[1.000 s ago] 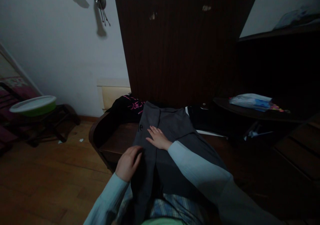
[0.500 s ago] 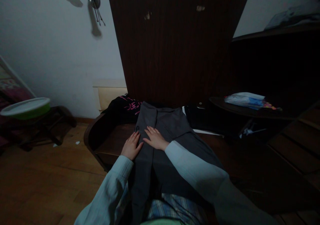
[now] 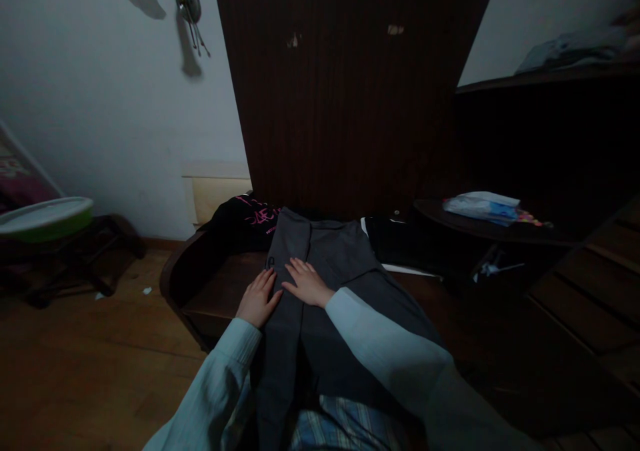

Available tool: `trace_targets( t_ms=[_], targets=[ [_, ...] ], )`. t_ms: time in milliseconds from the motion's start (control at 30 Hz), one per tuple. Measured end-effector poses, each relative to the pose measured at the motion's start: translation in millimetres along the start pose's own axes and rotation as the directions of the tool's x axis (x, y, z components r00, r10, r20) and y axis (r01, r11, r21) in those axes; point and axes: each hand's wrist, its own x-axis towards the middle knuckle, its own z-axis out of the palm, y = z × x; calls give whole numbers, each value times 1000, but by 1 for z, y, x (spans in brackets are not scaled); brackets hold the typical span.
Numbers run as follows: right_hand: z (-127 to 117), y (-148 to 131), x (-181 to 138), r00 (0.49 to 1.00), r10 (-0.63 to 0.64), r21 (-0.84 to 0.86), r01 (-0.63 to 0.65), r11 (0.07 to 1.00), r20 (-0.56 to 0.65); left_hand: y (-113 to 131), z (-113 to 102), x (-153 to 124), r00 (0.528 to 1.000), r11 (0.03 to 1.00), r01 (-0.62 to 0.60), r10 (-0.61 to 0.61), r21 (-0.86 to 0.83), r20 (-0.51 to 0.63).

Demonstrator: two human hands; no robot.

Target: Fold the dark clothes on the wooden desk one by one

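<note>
A pair of grey trousers (image 3: 345, 257) is spread over the dark wooden bench, its upper end by the tall panel and its lower part hanging toward me. My left hand (image 3: 257, 298) lies flat on the left edge of the cloth, fingers stretched out, just below a small dark ring-like detail (image 3: 271, 262). Close beside it, my right hand (image 3: 307, 283) rests palm down on the trousers with its fingers spread. Neither hand grips the fabric. My right forearm crosses over the trousers and covers part of them.
A black garment with pink lettering (image 3: 250, 221) lies at the bench's (image 3: 220, 284) left end. Black folded cloth (image 3: 405, 243) sits to the right. A plastic packet (image 3: 483, 207) rests on a side shelf. Far left, a green basin (image 3: 55, 221) stands on a stool.
The view has shifted slightly, so the scene sits a little lower and further left. Both hands stay flat on the trousers in nearly the same place.
</note>
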Motion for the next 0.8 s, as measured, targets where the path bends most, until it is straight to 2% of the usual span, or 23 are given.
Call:
trace_targets(
  t_ms=[800],
  targets=[
    [4,3,1,999,-30,-27,30,999,14,5,-5,-2,1000,1000,-8,8,-11,-22]
  ],
)
